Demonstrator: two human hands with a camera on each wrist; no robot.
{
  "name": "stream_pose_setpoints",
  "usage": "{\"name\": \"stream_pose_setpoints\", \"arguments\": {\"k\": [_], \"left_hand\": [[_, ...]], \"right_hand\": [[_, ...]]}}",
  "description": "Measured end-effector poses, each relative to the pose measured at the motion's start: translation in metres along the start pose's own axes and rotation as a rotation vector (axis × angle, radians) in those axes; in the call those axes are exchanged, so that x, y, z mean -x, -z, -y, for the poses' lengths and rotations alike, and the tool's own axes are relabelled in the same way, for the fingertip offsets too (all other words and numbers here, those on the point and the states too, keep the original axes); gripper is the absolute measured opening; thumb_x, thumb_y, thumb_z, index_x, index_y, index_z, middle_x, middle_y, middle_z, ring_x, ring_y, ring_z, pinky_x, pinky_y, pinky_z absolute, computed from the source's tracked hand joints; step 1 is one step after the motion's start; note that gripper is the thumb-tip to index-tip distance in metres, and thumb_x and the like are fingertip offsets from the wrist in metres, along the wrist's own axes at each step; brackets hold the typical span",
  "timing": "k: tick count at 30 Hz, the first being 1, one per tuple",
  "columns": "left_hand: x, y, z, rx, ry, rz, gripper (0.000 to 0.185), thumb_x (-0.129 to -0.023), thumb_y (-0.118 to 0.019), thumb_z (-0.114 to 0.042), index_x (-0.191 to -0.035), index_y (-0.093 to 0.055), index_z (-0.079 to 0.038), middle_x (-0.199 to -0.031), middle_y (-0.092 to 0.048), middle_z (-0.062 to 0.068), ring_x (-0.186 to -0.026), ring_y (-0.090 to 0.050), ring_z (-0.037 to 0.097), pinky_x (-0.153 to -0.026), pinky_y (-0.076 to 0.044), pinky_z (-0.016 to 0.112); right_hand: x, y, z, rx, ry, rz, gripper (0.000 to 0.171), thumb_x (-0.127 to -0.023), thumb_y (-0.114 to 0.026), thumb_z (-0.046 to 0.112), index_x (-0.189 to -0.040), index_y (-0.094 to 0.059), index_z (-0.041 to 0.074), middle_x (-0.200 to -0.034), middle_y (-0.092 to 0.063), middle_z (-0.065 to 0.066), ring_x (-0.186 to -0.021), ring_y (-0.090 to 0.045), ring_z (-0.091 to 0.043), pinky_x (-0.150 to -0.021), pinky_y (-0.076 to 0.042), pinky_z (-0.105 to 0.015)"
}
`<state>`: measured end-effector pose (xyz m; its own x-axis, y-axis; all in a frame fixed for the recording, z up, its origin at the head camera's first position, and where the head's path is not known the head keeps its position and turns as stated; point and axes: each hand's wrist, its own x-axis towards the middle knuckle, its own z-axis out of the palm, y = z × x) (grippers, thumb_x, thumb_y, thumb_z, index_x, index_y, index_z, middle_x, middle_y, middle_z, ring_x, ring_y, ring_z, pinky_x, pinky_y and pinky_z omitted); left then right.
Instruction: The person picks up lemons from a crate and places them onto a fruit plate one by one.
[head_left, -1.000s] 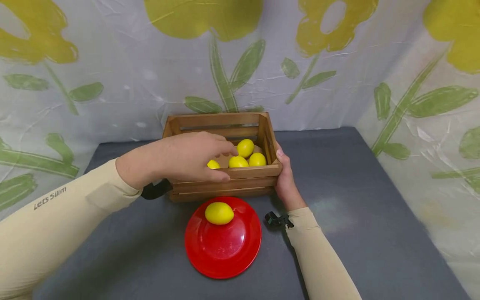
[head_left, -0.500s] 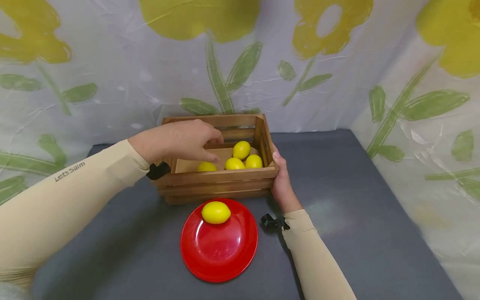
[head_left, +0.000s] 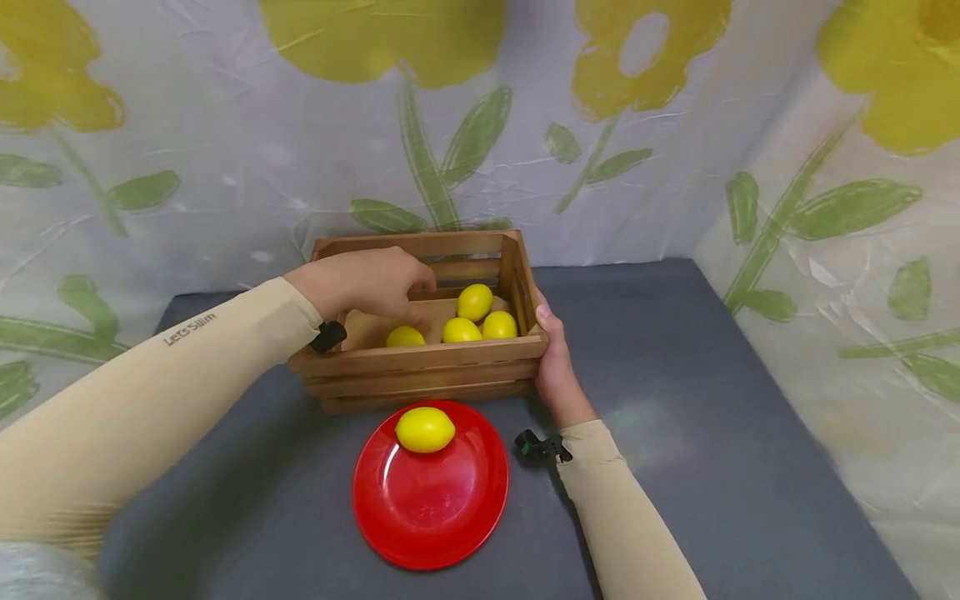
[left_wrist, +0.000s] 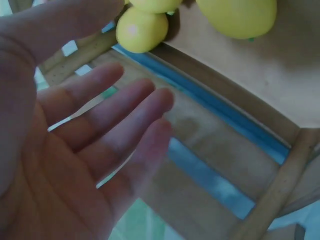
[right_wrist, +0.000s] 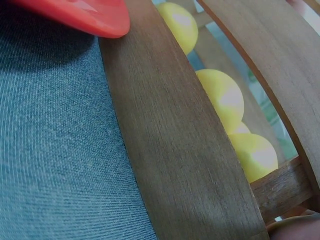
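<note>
A wooden crate (head_left: 420,360) stands on the grey cloth and holds several yellow lemons (head_left: 461,330). My left hand (head_left: 397,287) hovers inside the crate over its left half. In the left wrist view the left hand (left_wrist: 100,140) shows a bare palm and relaxed fingers that hold nothing, with lemons (left_wrist: 141,30) just beyond them. My right hand (head_left: 553,367) grips the crate's front right corner, thumb against the side. In front of the crate lies a red plate (head_left: 431,508) with one lemon (head_left: 425,429) on its far edge.
The grey cloth (head_left: 675,400) covers the table, and a flowered sheet (head_left: 637,125) hangs behind and to the right. In the right wrist view, the crate's slats (right_wrist: 175,145) fill the frame, with lemons (right_wrist: 222,97) behind the gaps and the plate's rim (right_wrist: 75,15) at top left.
My left hand has moved from the crate's front rim back and left, into the crate. The right hand stays on the corner. The lemons have not moved.
</note>
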<state>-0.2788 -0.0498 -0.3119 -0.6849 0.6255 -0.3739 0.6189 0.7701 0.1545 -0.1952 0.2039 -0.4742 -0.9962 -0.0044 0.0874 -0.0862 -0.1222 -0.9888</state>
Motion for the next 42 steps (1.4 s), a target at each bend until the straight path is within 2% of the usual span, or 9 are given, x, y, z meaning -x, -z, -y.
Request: {"name": "stream_pose_setpoints", "arguments": {"k": [5, 9, 17, 27, 35, 42], "left_hand": [[-0.005, 0.001, 0.006, 0.037, 0.001, 0.003, 0.052, -0.096, -0.078, -0.033, -0.142, -0.068, -0.01, -0.136, -0.072, 0.009, -0.122, -0.068, 0.028, -0.109, -0.055, 0.052], [-0.009, -0.002, 0.011, 0.049, 0.018, 0.042, 0.054, -0.095, -0.078, -0.026, -0.144, -0.065, -0.008, -0.139, -0.07, 0.012, -0.125, -0.067, 0.03, -0.11, -0.055, 0.053], [-0.017, -0.017, 0.02, 0.085, 0.047, 0.148, 0.067, -0.091, -0.087, -0.033, -0.149, -0.062, -0.01, -0.146, -0.066, 0.017, -0.132, -0.063, 0.035, -0.111, -0.054, 0.056], [-0.028, -0.023, 0.017, 0.104, 0.041, 0.19, 0.067, -0.089, -0.089, -0.028, -0.148, -0.063, -0.011, -0.147, -0.066, 0.018, -0.132, -0.063, 0.035, -0.111, -0.054, 0.056], [-0.031, -0.027, 0.019, 0.123, 0.037, 0.233, 0.066, -0.09, -0.087, -0.024, -0.149, -0.062, -0.011, -0.145, -0.067, 0.017, -0.131, -0.064, 0.034, -0.111, -0.055, 0.055], [-0.032, -0.028, 0.02, 0.126, 0.012, 0.289, 0.064, -0.09, -0.085, -0.018, -0.149, -0.061, -0.008, -0.146, -0.068, 0.016, -0.132, -0.065, 0.033, -0.113, -0.054, 0.053]], "right_hand": [[-0.001, 0.0, -0.003, -0.013, 0.014, 0.0, 0.084, -0.1, -0.034, 0.065, -0.173, -0.026, 0.024, -0.178, -0.025, -0.005, -0.162, -0.027, -0.029, -0.134, -0.018, -0.06], [0.0, -0.001, -0.003, 0.001, 0.005, 0.008, 0.084, -0.1, -0.033, 0.066, -0.173, -0.025, 0.025, -0.179, -0.024, -0.003, -0.162, -0.026, -0.029, -0.134, -0.017, -0.06], [-0.001, -0.002, -0.001, 0.028, 0.008, 0.025, 0.08, -0.101, -0.031, 0.062, -0.173, -0.024, 0.028, -0.18, -0.022, -0.001, -0.162, -0.025, -0.029, -0.133, -0.018, -0.063], [-0.001, 0.002, 0.001, 0.01, 0.019, 0.016, 0.08, -0.101, -0.032, 0.061, -0.174, -0.023, 0.028, -0.18, -0.021, -0.001, -0.163, -0.024, -0.03, -0.133, -0.017, -0.063], [-0.001, 0.001, 0.001, -0.011, 0.035, 0.02, 0.081, -0.102, -0.031, 0.059, -0.174, -0.023, 0.023, -0.179, -0.023, -0.004, -0.162, -0.025, -0.03, -0.134, -0.017, -0.061], [-0.002, 0.002, 0.001, 0.018, 0.026, 0.017, 0.079, -0.102, -0.03, 0.059, -0.174, -0.022, 0.026, -0.179, -0.022, -0.003, -0.162, -0.025, -0.03, -0.133, -0.017, -0.063]]}}
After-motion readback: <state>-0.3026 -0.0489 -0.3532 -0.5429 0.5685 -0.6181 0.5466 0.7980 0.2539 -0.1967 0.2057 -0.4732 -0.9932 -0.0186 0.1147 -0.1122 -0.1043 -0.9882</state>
